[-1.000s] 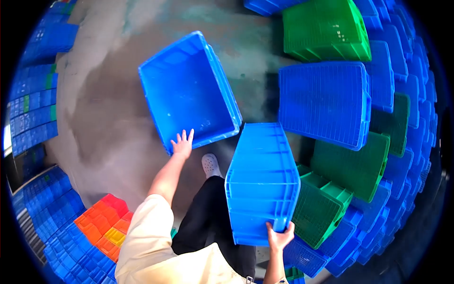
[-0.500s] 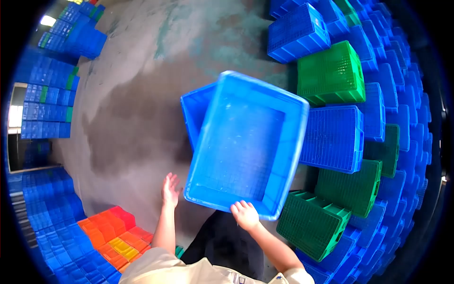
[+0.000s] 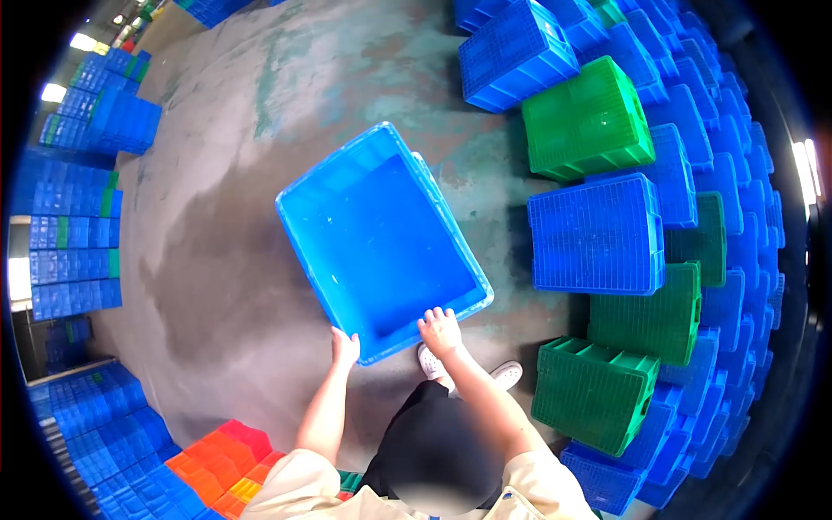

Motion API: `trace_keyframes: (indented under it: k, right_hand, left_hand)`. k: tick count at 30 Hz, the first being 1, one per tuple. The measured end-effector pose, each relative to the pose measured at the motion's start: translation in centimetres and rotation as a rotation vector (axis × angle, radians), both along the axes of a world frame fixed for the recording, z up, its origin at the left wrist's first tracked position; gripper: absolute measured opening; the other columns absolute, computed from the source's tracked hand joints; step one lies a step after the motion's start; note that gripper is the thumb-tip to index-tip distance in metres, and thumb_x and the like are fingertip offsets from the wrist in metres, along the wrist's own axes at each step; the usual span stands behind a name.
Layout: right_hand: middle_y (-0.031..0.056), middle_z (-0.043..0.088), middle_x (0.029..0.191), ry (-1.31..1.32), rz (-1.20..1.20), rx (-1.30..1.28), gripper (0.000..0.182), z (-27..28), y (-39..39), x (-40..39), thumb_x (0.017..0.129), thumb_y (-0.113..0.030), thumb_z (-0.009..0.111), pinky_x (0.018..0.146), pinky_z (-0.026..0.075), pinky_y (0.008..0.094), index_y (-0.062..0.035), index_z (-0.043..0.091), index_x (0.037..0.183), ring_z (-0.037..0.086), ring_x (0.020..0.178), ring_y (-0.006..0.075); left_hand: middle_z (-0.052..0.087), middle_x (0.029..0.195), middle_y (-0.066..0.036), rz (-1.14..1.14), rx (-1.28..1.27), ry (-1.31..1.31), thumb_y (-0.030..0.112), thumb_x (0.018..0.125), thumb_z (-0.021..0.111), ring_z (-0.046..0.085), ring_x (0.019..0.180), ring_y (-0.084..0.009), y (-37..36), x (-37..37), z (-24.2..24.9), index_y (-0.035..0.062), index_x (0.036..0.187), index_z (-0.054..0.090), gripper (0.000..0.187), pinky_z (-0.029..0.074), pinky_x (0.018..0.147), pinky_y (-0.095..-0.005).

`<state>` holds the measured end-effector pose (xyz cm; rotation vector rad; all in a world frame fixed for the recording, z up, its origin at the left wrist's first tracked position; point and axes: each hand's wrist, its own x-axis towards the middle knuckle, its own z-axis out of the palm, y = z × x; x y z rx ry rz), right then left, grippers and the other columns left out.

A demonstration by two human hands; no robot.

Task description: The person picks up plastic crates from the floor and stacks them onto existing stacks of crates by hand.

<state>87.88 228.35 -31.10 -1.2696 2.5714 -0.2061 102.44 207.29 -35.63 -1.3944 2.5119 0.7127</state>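
Note:
A blue plastic crate (image 3: 381, 247), its open top facing up, lies turned at an angle in front of me. Along its right side shows the edge of a second blue crate (image 3: 431, 180), mostly hidden under it. My right hand (image 3: 440, 332) grips the near rim, fingers bent over into the inside. At the near left corner, my left hand (image 3: 345, 347) holds the outer side with the thumb up by the rim.
Stacked blue crates and a bright green crate (image 3: 588, 119) line the right, with a dark green crate (image 3: 594, 394) nearer me. Blue stacks (image 3: 74, 269) stand along the left. Orange crates (image 3: 217, 464) sit at lower left. My shoes (image 3: 507, 374) are on the concrete floor (image 3: 208, 260).
The upper crate has swung left and now sits over the other crate, nearly lined up with it. My left hand, open and apart before, has come onto its corner.

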Motion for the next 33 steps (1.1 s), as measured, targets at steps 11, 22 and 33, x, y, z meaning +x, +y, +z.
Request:
trace_keyframes:
  k: [11, 22, 33]
  right_hand:
    - [0.0118, 0.046, 0.114, -0.070, -0.206, -0.141, 0.035, 3.2, 3.8, 4.3, 0.075, -0.015, 0.043, 0.099, 0.023, 0.0417, -0.0043, 0.049, 0.108, 0.037, 0.112, 0.0296]
    - [0.0148, 0.056, 0.104, -1.079, -1.498, 0.402, 0.037, 1.6, 26.7, 25.9, 0.071, -0.029, 0.054, 0.083, 0.042, 0.0365, -0.0095, 0.056, 0.102, 0.054, 0.097, 0.0262]
    - [0.0207, 0.050, 0.110, -0.708, -2.235, 0.443, 0.053, 4.8, 62.4, 47.9, 0.076, -0.037, 0.055, 0.088, 0.039, 0.0381, -0.0021, 0.042, 0.114, 0.047, 0.104, 0.0334]
  left_hand:
    - [0.046, 0.108, -0.028, -0.206, 0.148, -0.030, 0.013, 0.073, 0.057, 0.048, 0.100, -0.0365, -1.0, 1.3, -0.3, -0.0155, 0.119, 0.019, 0.066, 0.037, 0.087, -0.0375]
    - [0.037, 0.112, -0.031, -0.193, 0.271, -0.106, 0.020, 0.078, 0.057, 0.044, 0.104, -0.0358, -4.2, 0.7, -2.9, -0.0135, 0.111, 0.020, 0.059, 0.035, 0.090, -0.0393]
    - [0.028, 0.125, -0.028, -0.910, -0.303, 0.498, 0.017, 0.071, 0.058, 0.026, 0.117, -0.0405, 29.2, -7.8, 7.4, -0.0061, 0.121, 0.030, 0.062, 0.020, 0.098, -0.0462]
